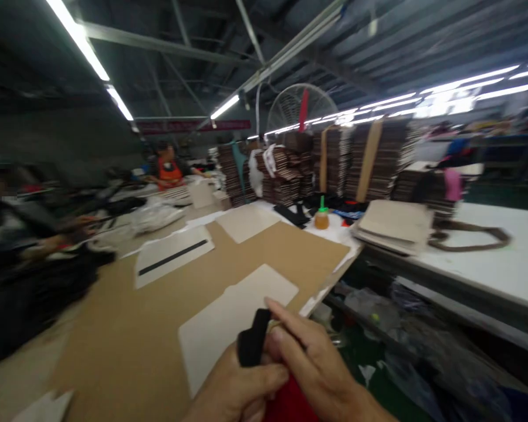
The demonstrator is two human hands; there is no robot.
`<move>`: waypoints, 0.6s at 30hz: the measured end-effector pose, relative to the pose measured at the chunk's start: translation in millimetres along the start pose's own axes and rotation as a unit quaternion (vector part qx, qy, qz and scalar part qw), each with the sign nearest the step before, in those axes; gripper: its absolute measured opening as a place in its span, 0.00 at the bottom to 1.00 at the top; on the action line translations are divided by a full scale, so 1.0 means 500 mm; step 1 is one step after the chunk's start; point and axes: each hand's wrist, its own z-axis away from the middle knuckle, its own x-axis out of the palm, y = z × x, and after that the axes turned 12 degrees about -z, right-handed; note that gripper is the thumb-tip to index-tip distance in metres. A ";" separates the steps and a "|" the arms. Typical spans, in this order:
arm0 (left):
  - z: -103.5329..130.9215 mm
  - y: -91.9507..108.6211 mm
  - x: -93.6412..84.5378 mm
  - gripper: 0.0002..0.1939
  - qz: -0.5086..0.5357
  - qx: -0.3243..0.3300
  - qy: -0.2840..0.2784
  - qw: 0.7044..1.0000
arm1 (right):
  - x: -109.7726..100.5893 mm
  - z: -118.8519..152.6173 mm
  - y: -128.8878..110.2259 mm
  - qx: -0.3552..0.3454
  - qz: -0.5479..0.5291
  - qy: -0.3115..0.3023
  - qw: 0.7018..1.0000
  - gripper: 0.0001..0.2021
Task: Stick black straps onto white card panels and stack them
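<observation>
Black strap [253, 339], folded or doubled, stands up between 2 hands at the near edge of the work table [114, 351], over its near right corner. Left hand [233, 390] comes in from below, palm turned inward, thumb lying across toward the right and pressing near the base of the strap; its fingers are closed around the strap's lower part. Right hand [317, 363] lies over it from the right, wrist low at the frame's bottom edge, index finger stretched forward and up along the strap's right side, remaining fingers curled narrow against the strap. Both hands grip the same piece. Strap looks matte, flat, soft-edged, upper end squared off and leaning slightly right. Red material [290, 404] sits just under the hands, touching both; what it is cannot be told. Brown board sheet [114, 328] covers the table top. Pale card panel [229, 316] lies on it just beyond the hands. A 2nd pale panel with a dark stripe [172, 255] lies nearer the left edge, well apart. Glue bottle [321, 217] with green cap stands at the far right corner. Stack of flat card pieces [396, 225] rests on the neighbouring white table [501, 264], a brown loop handle [470, 239] beside it. Picture is motion-blurred.
</observation>
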 end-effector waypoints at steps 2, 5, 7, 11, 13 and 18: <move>0.020 -0.013 -0.014 0.19 0.030 -0.015 0.024 0.999 | -0.008 -0.002 0.001 0.019 -0.014 -0.005 1.000 0.22; 0.022 -0.025 -0.013 0.19 0.073 -0.009 0.043 0.996 | -0.002 -0.008 0.009 0.017 -0.002 0.009 1.000 0.19; 0.019 -0.031 -0.010 0.19 0.091 -0.014 0.060 0.994 | 0.006 -0.011 0.012 -0.010 0.004 0.027 1.000 0.16; 0.023 -0.043 -0.020 0.21 0.133 -0.023 0.063 0.989 | 0.013 -0.021 0.015 -0.058 -0.003 0.061 0.996 0.08; 0.027 -0.050 -0.033 0.23 0.158 -0.018 0.054 0.986 | 0.010 -0.026 0.019 -0.055 -0.018 0.079 0.995 0.08; 0.043 -0.062 -0.059 0.28 0.174 -0.004 0.058 0.983 | -0.010 -0.028 0.032 0.111 -0.137 0.087 0.981 0.13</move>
